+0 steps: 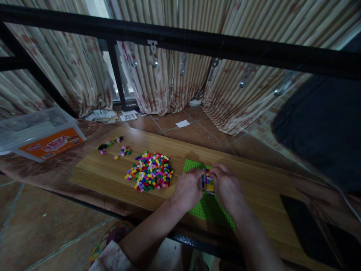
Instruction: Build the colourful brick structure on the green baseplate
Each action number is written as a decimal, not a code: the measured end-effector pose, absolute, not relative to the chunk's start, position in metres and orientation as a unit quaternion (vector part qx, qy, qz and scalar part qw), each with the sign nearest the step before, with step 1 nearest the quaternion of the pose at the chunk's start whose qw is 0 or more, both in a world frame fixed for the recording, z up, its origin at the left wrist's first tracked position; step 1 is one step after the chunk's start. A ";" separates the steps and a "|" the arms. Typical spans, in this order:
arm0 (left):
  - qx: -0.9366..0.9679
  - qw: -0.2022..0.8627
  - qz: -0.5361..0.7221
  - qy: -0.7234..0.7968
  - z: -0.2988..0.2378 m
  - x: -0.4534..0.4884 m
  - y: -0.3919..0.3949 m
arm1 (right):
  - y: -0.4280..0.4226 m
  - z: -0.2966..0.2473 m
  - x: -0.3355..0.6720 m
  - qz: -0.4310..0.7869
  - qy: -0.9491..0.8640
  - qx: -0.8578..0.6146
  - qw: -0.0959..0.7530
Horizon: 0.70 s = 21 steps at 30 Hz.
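A green baseplate (210, 209) lies on the wooden table (113, 173), with a small block of coloured bricks (208, 184) built on it. My left hand (188, 188) and my right hand (227, 186) rest on the plate, one on each side of that block. Both have their fingers curled in, fingertips pinching at the block's top. What the fingertips hold is too small to make out. A heap of loose coloured bricks (150, 171) lies to the left of my left hand.
A few stray bricks (113, 145) lie at the table's far left. A clear plastic box with an orange label (42, 133) stands at the left end. A dark flat object (307, 229) lies near the right. Black metal bars (180, 41) and curtains stand behind.
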State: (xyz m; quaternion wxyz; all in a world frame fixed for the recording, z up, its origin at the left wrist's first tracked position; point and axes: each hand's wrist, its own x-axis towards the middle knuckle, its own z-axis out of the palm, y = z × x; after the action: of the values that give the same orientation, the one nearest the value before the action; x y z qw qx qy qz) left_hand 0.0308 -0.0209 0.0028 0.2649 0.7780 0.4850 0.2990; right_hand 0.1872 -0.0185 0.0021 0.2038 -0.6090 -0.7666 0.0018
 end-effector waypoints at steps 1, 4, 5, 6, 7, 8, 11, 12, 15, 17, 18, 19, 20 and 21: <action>0.781 0.262 0.296 0.483 0.003 0.030 -0.021 | -0.018 0.002 0.187 0.001 -0.768 -0.607 0.206; 0.795 0.252 0.281 0.475 0.003 0.029 -0.021 | -0.019 0.002 0.188 0.003 -0.766 -0.599 0.231; 0.799 0.248 0.275 0.473 0.003 0.028 -0.021 | -0.019 0.002 0.188 0.005 -0.765 -0.597 0.241; 0.802 0.245 0.271 0.472 0.003 0.028 -0.021 | -0.019 0.002 0.187 0.008 -0.764 -0.595 0.251; 0.805 0.242 0.268 0.470 0.004 0.028 -0.021 | -0.020 0.002 0.187 0.013 -0.762 -0.593 0.260; 0.808 0.240 0.266 0.467 0.004 0.028 -0.021 | -0.020 0.003 0.186 0.021 -0.761 -0.590 0.269; 0.818 0.235 0.262 0.456 0.004 0.028 -0.021 | -0.022 0.005 0.185 0.053 -0.754 -0.586 0.294; 0.821 0.234 0.260 0.452 0.004 0.027 -0.021 | -0.023 0.006 0.185 0.063 -0.749 -0.587 0.301; 0.829 0.231 0.249 0.443 0.005 0.026 -0.020 | -0.024 0.005 0.185 0.079 -0.739 -0.591 0.314; 0.836 0.229 0.240 0.437 0.006 0.024 -0.019 | -0.024 0.004 0.186 0.078 -0.741 -0.592 0.309; 0.838 0.229 0.237 0.435 0.006 0.024 -0.019 | -0.024 0.003 0.186 0.075 -0.744 -0.591 0.302; 0.839 0.230 0.236 0.434 0.007 0.023 -0.019 | -0.024 0.002 0.187 0.071 -0.749 -0.590 0.294; 0.839 0.232 0.236 0.432 0.007 0.023 -0.019 | -0.024 0.002 0.187 0.065 -0.753 -0.589 0.285; 0.838 0.235 0.238 0.431 0.007 0.022 -0.019 | -0.023 0.001 0.187 0.058 -0.757 -0.589 0.278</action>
State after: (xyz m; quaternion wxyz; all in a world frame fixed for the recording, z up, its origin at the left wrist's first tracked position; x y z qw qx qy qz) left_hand 0.0221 -0.0189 0.0070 0.2355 0.8377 0.4314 0.2382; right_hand 0.1866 -0.0233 0.0015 0.2775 -0.5887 -0.7570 0.0585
